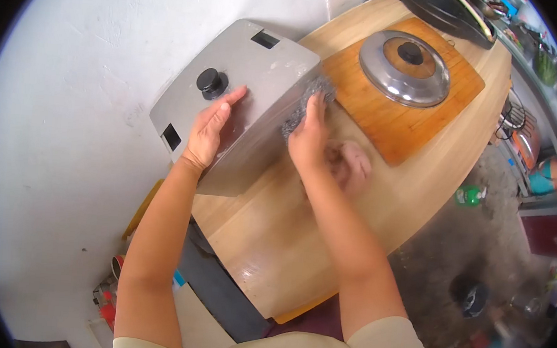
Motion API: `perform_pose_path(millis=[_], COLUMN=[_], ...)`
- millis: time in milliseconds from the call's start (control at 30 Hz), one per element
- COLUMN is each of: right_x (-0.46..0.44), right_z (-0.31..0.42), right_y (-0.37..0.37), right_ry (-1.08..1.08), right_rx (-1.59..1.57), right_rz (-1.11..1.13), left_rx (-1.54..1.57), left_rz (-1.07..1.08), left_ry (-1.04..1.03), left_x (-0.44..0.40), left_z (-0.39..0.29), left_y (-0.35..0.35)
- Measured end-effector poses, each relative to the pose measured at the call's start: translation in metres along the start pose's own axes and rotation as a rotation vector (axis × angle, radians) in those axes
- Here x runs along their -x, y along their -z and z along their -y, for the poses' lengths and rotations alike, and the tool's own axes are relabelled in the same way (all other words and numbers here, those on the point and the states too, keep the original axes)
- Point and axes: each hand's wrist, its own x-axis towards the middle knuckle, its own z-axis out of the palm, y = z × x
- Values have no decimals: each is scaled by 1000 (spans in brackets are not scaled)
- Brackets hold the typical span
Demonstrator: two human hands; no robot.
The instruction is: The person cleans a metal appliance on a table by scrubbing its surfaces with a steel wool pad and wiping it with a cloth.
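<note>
A grey metal box-like cover (260,68) with a black knob (212,82) and two rectangular cut-outs is propped tilted on the wooden table, near the white wall. My left hand (209,129) rests on its top face below the knob, fingers stretched out. In my right hand (309,134) is a grey mesh scouring pad (323,89), pressed against the cover's right side face. A blurred pinkish, crumpled cloth-like thing (356,164) lies on the table beside my right wrist.
To the right, a round metal-rimmed lid (400,85) lies on a wooden cutting board (454,99). A dark pan (441,13) stands at the table's far end. On the floor at right is a green bottle (470,195), near shelves with kitchen items.
</note>
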Motion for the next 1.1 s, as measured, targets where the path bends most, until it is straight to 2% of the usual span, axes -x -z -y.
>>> perform_pose_path(millis=[167,233,300,400,433,467,533,633,733,833,900,933,1033,1100], right_x=[68,95,99,106,97,85,59,39,21,6,-4,-9,-9,4], right_z=[15,19,31,14,13,13,10,-31,-59,-43,-23,-15,-7,-7], right_y=[37,58,95,148,169,191,231,256,265,264,256,248,215,188], right_ry=[-285,-252,-312,-71,19,-69,-237,187,425,494,331,249,-209,-529], right_rx=[-156,-279,-191,-305,-306,-197,36,294,509,513,376,307,6,-435], right_rz=[515,572,783,773,769,871,1065,849,890,968,916,888,942,979], left_rx=[-110,-171,-362,-739,-697,-722,-643,-647,-719,-699,-664,-600,-432,-348], left_rz=[-32,-24,-104,-158,-99,-50,134,-14,-159,-196,-171,-261,-470,-523], left_ry=[-42,-84,-180,-405,-537,-536,-427,-299,-124,27,59,73,69,27], left_x=[-3,-4,-3,12,17,28,48,61,64,66,73,75,80,85], left_z=[8,13,16,-23,-33,-34,-23,-8,14,30,35,31,14,-2], left_y=[0,2,-6,-36,-52,-75,-122,-186,-219,-232,-229,-229,-222,-213])
